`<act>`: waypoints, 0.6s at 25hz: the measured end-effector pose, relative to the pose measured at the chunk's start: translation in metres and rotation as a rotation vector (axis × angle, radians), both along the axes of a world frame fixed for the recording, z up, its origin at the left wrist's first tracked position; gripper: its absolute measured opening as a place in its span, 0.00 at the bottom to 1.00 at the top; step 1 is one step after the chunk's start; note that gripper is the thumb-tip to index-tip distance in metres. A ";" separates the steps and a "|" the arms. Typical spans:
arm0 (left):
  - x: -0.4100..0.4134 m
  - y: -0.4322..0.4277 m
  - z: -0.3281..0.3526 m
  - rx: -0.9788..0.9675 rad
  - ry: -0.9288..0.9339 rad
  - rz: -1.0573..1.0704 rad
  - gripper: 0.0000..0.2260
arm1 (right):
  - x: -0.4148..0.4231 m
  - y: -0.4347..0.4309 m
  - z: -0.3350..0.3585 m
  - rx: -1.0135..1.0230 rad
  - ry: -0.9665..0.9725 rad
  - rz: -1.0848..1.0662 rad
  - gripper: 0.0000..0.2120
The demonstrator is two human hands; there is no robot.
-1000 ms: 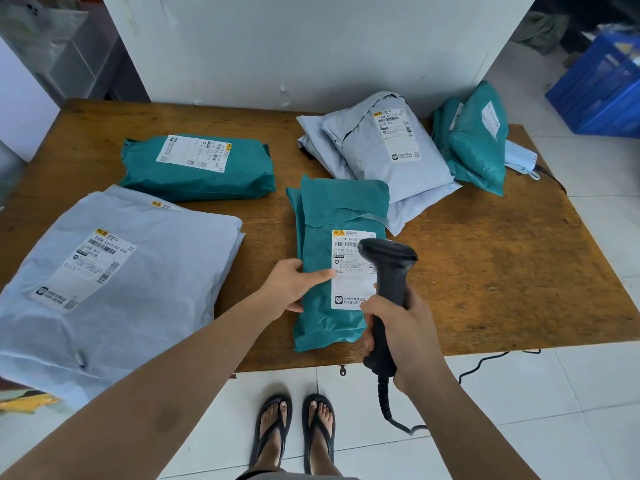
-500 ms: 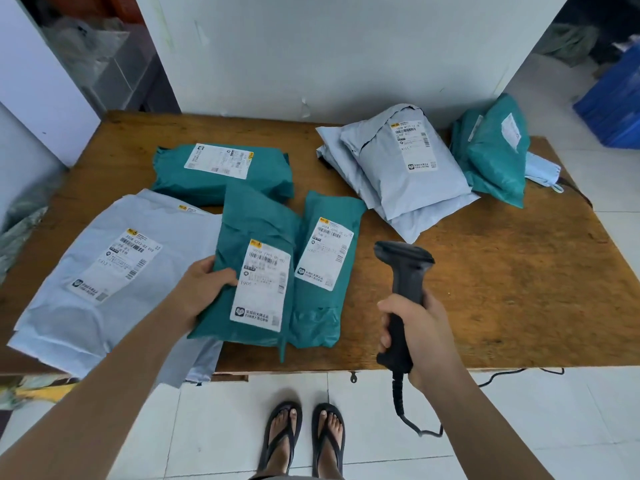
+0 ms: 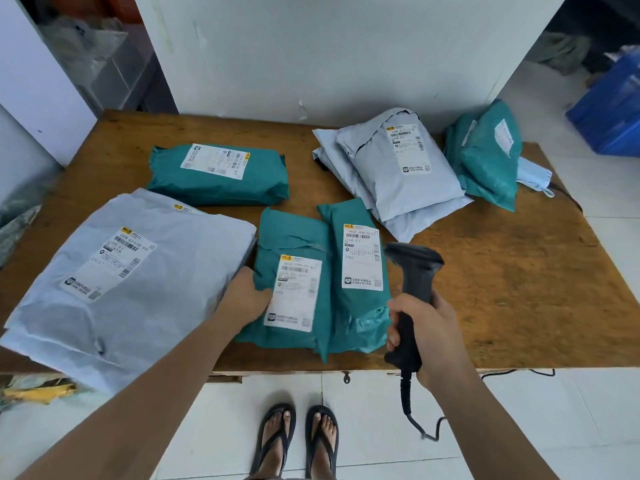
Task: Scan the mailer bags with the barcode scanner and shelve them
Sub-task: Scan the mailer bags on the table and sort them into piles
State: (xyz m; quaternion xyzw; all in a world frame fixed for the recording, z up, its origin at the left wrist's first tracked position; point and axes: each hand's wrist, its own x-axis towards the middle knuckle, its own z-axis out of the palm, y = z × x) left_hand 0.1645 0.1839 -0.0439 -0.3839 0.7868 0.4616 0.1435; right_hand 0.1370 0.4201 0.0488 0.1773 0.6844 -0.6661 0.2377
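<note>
Your left hand grips the left edge of a green bag lying on the table, thumb on top, while your right hand is wrapped round the scanner, with a second green bag between both sets of fingers.

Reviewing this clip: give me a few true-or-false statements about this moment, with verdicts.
1. The right hand holds the barcode scanner. True.
2. The left hand grips a grey mailer. False: it grips a green mailer by its left edge.
3. The scanner is cordless. False: a cable hangs from its handle.
4. The large grey mailer overhangs the front edge of the table. True.
</note>
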 end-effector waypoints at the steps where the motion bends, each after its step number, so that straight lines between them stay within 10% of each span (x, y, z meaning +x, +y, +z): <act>1: 0.002 0.002 0.002 -0.305 -0.076 -0.139 0.20 | 0.000 0.001 -0.001 0.006 -0.002 -0.005 0.06; 4: -0.004 0.036 0.018 -0.743 -0.020 -0.457 0.22 | 0.001 0.000 -0.002 0.016 0.004 0.001 0.06; 7: -0.032 0.082 0.021 -0.253 0.150 -0.347 0.11 | 0.004 0.001 0.000 0.009 0.014 0.004 0.06; 11: -0.073 0.105 -0.005 0.364 -0.040 0.005 0.25 | 0.007 0.009 0.005 0.014 0.000 -0.035 0.06; 15: -0.083 0.108 -0.016 0.430 -0.026 0.066 0.24 | 0.007 0.015 0.005 0.025 -0.020 -0.041 0.07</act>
